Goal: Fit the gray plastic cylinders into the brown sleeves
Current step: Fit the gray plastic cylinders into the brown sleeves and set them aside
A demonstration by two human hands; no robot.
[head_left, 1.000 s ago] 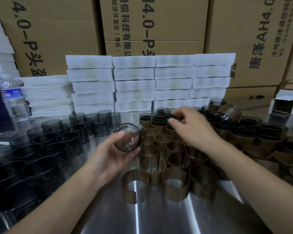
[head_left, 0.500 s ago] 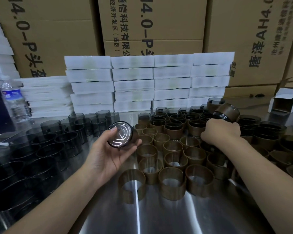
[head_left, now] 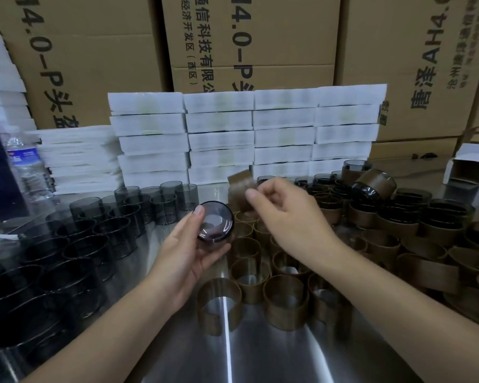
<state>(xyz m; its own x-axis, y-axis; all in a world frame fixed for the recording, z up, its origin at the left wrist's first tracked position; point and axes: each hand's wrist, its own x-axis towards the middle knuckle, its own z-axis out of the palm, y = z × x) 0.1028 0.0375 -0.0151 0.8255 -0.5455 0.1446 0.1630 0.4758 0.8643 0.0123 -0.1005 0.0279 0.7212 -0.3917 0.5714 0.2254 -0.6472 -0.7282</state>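
**Risk.** The gray cylinder [head_left: 215,225] is in the left hand [head_left: 186,255]. The fingertips and thumb are curled round its wall, and one end face is turned up toward the camera. The wall looks smooth and glossy. In my judgement, a sideways push during fitting could slip it from the fingers onto the pieces standing directly below the grip.

The brown sleeve [head_left: 241,189] is pinched between thumb and fingers of the right hand [head_left: 285,217]. It is just above and to the right of the cylinder and does not appear to touch it. The sleeve is motion-blurred, so I cannot tell which way its split faces. If it meets the rim askew, it would likely bind or spring wide instead of sliding on.

**Condition of parts.** The cylinder is short, round and smoky-translucent, and its end face shows bright reflections. The sleeve is a thin, matte brown band.

**Surroundings.**
- **Below both grips:** loose sleeves [head_left: 285,305] stand on the steel table [head_left: 260,355], the nearest one showing an open gap. A dropped part would likely scatter them.
- **Left of the left hand:** bare cylinders [head_left: 100,236] stand in rows.
- **Beyond the right hand:** finished pieces [head_left: 376,183] are heaped together, some of them tilted.
- **Behind everything:** white boxes [head_left: 219,139] are stacked in front of cardboard cartons [head_left: 249,37].
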